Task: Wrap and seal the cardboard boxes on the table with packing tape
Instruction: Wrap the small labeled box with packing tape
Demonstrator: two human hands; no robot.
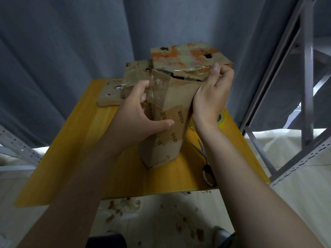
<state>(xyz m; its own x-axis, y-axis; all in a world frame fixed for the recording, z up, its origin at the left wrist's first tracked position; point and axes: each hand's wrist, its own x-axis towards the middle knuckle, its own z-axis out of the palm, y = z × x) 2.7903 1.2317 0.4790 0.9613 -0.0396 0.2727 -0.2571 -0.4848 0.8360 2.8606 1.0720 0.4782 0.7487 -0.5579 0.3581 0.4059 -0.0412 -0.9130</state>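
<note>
**A:** Grey curtain point(71, 51) behind, yellow surface point(71, 149) below. The box point(172, 104) stands on end in the middle of it, with other boxes point(111, 95) behind it to the left.

**B:** What could go wrong from here?

**A:** A loose stretch of clear tape point(155, 93) stands off the box's left edge. If it folds on itself or lands crooked, I judge it will wrinkle and leave the torn top open. The box is tall and battered, so a hard pull could also tip it towards the scissors point(206, 158) just right of it.

**B:** And the hands?

**A:** The left grip point(139, 111) is closed round the box's left edge, thumb across the front, fingers behind the loose tape. The right grip point(213, 93) is curled tight at the box's top right corner, thumb raised against the flap. Whether it also pinches a tape end, I cannot tell.

**B:** The roll?

**A:** Mostly hidden behind the right wrist.
</note>
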